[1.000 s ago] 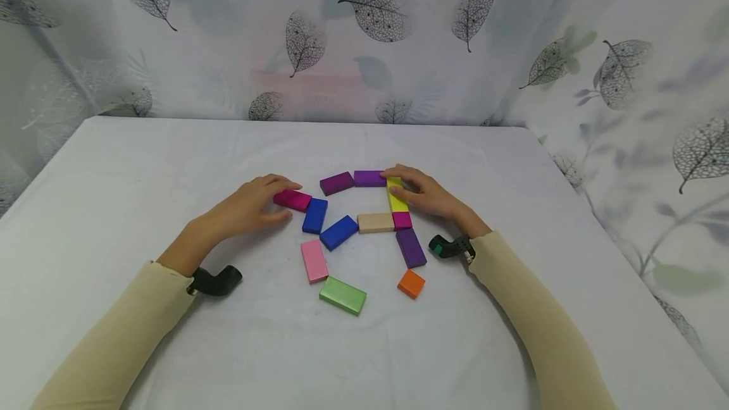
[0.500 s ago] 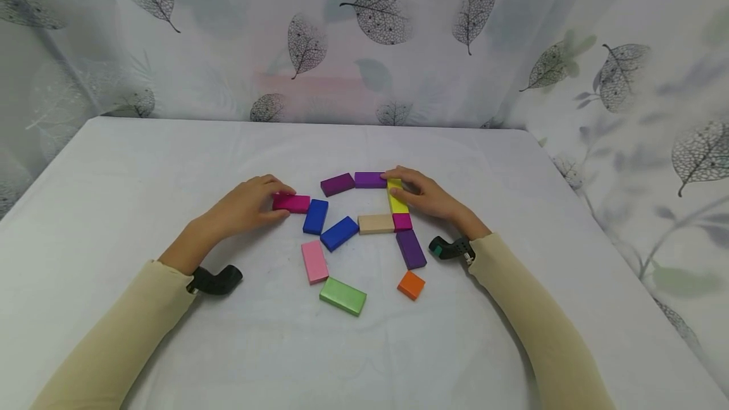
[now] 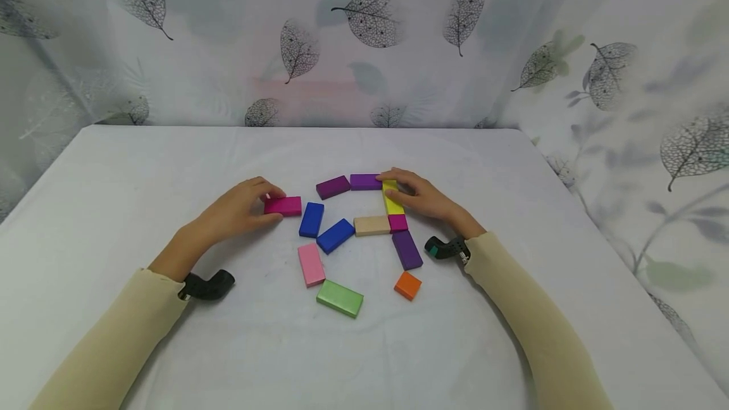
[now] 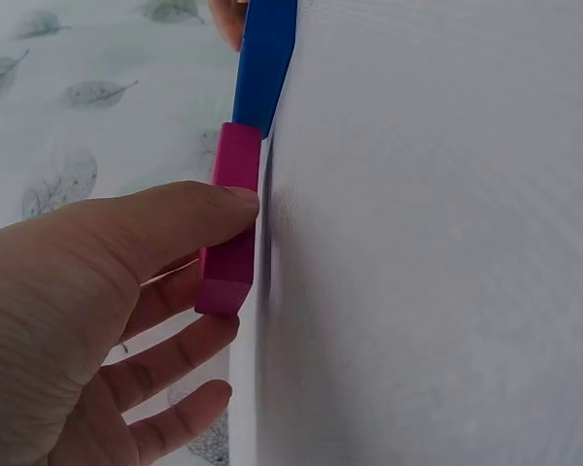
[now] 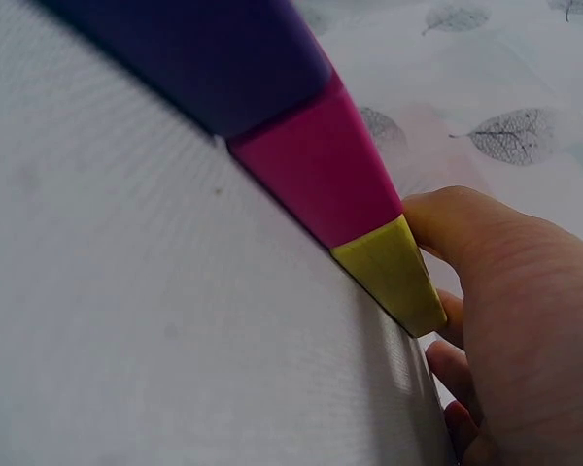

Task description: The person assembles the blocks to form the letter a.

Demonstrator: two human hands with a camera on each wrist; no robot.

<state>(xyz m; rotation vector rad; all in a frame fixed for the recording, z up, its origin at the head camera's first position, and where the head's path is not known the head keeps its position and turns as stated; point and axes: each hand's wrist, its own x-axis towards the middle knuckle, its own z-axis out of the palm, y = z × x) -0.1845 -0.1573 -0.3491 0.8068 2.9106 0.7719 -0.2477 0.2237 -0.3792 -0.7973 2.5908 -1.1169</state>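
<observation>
In the head view my left hand [image 3: 236, 209] pinches a magenta block [image 3: 283, 206] lying flat, thumb on its near side and fingers on the far side. The left wrist view shows the thumb pressed along this magenta block [image 4: 235, 155], with the other fingers behind it. A narrow gap parts it from an upright-slanted blue block [image 3: 311, 219]. My right hand [image 3: 427, 198] holds a yellow block [image 3: 394, 200] by its far end, index finger over the corner by a purple block [image 3: 364, 182]. In the right wrist view the thumb meets the edge of the yellow block [image 5: 394, 272].
A beige block [image 3: 371, 226], small magenta block [image 3: 398, 223] and dark purple block [image 3: 407, 250] adjoin the yellow one. A second blue block [image 3: 335, 236], pink block [image 3: 311, 265], green block [image 3: 340, 298], orange block [image 3: 407, 285] and plum block [image 3: 333, 187] lie on the white-covered table [image 3: 199, 347].
My left hand has drawn the magenta block left, away from the blue block's corner, and turned it from slanted to nearly level. The right hand stays at the yellow block.
</observation>
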